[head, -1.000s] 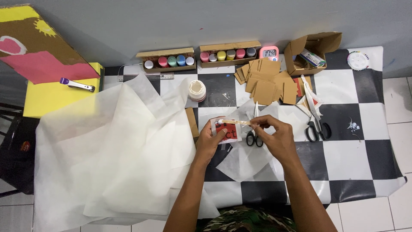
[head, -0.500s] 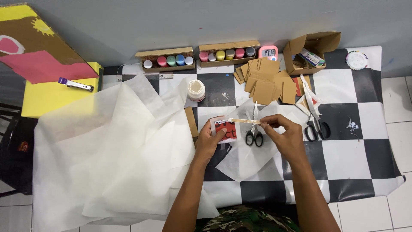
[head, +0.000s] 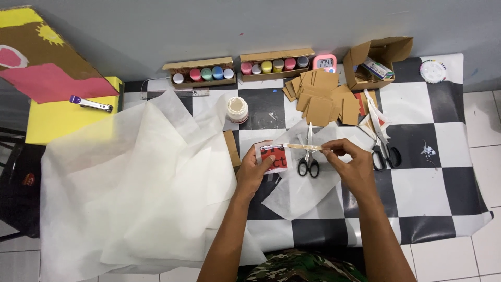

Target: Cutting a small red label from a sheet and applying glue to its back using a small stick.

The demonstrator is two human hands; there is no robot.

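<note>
1. In the head view, we saw the left hand (head: 254, 168) holding a small red and white box (head: 273, 158) just above the counter (head: 417, 188), its fingers (head: 259, 154) closed around the box's left edge.
2. The right hand (head: 350, 163) held one end of a thin, pale strip (head: 298, 147), which looked like a wooden stick or a piece of tape; we could not tell which. Its fingers (head: 332, 152) were pinched together on the strip's right end.
3. The strip ran level from the right hand across to the top of the box, where its left end met the left hand's fingertips.
4. Directly under the strip, a pair of black-handled scissors (head: 308, 162) lay on a sheet of white tissue paper (head: 300, 193), blades pointing away from the person.
5. A second pair of scissors (head: 384, 151) lay just to the right of the right hand, on the checked black and white covering.
6. A large crumpled spread of white tissue (head: 135, 193) covered the counter's left half.
7. Behind the hands we saw a heap of brown cardboard pieces (head: 321, 96), a small white jar (head: 237, 109), two cardboard trays of paint pots (head: 237, 70), a pink digital timer (head: 325, 62) and an open cardboard box (head: 378, 60).
8. At far left, a yellow board (head: 57, 117) carried a purple-handled tool (head: 90, 103).
</note>
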